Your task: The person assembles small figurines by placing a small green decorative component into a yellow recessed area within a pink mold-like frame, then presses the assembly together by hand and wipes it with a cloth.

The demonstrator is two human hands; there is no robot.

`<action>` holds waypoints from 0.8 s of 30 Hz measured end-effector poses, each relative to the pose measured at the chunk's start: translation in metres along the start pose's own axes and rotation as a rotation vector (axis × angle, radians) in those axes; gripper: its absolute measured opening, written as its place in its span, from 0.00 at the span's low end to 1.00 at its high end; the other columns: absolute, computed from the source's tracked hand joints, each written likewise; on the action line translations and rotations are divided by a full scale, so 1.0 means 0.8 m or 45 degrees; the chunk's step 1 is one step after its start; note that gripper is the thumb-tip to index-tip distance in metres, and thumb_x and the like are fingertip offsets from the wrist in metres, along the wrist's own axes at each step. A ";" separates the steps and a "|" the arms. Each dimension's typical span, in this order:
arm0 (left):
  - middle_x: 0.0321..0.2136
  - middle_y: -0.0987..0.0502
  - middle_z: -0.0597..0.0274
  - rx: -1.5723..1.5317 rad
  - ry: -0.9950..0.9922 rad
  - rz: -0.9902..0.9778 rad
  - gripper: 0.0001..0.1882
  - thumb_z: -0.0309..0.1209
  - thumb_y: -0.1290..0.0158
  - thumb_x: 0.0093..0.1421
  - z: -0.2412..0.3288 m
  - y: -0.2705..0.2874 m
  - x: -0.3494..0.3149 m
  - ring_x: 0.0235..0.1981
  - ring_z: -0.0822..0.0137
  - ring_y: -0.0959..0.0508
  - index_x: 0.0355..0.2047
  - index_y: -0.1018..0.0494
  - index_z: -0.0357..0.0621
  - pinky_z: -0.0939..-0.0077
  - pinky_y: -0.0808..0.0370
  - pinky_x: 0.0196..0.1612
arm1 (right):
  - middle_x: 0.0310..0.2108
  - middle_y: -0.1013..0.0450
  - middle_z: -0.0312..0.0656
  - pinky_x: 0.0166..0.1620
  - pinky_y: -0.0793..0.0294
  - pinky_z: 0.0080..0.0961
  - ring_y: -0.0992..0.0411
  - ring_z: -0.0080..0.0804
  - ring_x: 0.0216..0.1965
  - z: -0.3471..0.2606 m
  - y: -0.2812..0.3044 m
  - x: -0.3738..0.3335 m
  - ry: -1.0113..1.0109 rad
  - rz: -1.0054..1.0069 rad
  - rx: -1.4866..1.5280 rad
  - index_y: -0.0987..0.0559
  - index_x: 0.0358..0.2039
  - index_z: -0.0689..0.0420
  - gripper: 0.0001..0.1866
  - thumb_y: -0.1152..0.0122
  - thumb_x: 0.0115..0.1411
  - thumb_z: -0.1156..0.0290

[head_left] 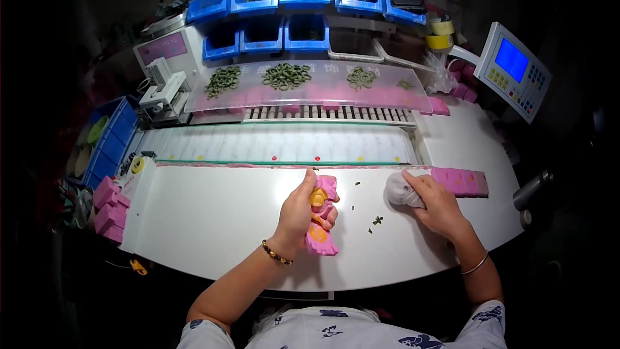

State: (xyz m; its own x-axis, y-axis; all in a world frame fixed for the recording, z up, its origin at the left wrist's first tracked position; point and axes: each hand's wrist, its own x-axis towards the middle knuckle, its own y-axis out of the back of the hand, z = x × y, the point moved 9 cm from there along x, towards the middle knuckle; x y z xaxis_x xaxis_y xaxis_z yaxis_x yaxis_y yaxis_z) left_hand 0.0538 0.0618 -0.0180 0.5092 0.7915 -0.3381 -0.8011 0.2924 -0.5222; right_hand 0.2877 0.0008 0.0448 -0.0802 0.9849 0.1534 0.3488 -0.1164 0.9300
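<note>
My left hand (298,210) is closed around a pink rubber mold (321,243) with orange-yellow patches, held above the white worktop. The mold looks bent or parted, and my fingers hide some of it. To the right, my right hand (442,208) grips a rounded, whitish cloth pouch (400,192) close to the worktop; its contents are hidden. Between my hands lie several small dark green pieces (378,220), one of them branched. Just beyond my right hand, pink mold blocks (460,182) sit in a row.
A white worktop (213,220) spans the front. Behind it run a flat conveyor bed (284,143) and a clear shelf (323,95) bearing piles of green rings (286,77). Blue bins (261,33) rise at the back. A control panel (513,71) stands right; pink blocks (111,210) are stacked left.
</note>
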 end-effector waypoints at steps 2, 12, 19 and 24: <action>0.14 0.30 0.60 -0.058 0.036 -0.037 0.32 0.57 0.71 0.71 -0.010 -0.002 0.002 0.13 0.69 0.31 0.33 0.30 0.42 0.77 0.32 0.18 | 0.49 0.28 0.48 0.48 0.27 0.39 0.28 0.49 0.46 -0.049 0.034 0.004 0.171 0.153 -0.179 0.28 0.60 0.55 0.37 0.34 0.45 0.82; 0.37 0.27 0.58 0.272 -0.686 -0.037 0.21 0.44 0.69 0.74 0.050 -0.034 -0.024 0.33 0.73 0.25 0.47 0.32 0.41 0.78 0.26 0.40 | 0.55 0.27 0.46 0.36 0.30 0.22 0.29 0.24 0.24 -0.219 0.018 -0.035 0.834 0.327 -0.335 0.22 0.55 0.43 0.27 0.42 0.52 0.72; 0.33 0.27 0.58 0.060 -0.356 -0.019 0.22 0.47 0.68 0.73 0.028 0.003 -0.029 0.28 0.70 0.21 0.51 0.38 0.41 0.83 0.23 0.18 | 0.52 0.25 0.53 0.35 0.31 0.21 0.25 0.25 0.29 -0.229 0.132 -0.034 0.755 0.796 -0.103 0.17 0.48 0.52 0.22 0.36 0.49 0.72; 0.33 0.25 0.53 0.063 -0.711 -0.157 0.19 0.45 0.65 0.73 0.062 -0.027 -0.059 0.29 0.73 0.23 0.51 0.40 0.42 0.77 0.25 0.36 | 0.56 0.27 0.43 0.33 0.35 0.18 0.35 0.23 0.22 -0.254 0.016 -0.055 0.936 0.373 -0.342 0.23 0.55 0.47 0.26 0.42 0.53 0.71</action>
State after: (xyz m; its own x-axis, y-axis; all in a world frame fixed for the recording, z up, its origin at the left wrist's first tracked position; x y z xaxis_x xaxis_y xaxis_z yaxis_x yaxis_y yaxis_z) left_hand 0.0314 0.0451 0.0482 0.3674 0.9094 0.1950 -0.7668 0.4149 -0.4897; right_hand 0.1061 -0.0700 0.1178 -0.6423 0.5865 0.4935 0.2230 -0.4730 0.8524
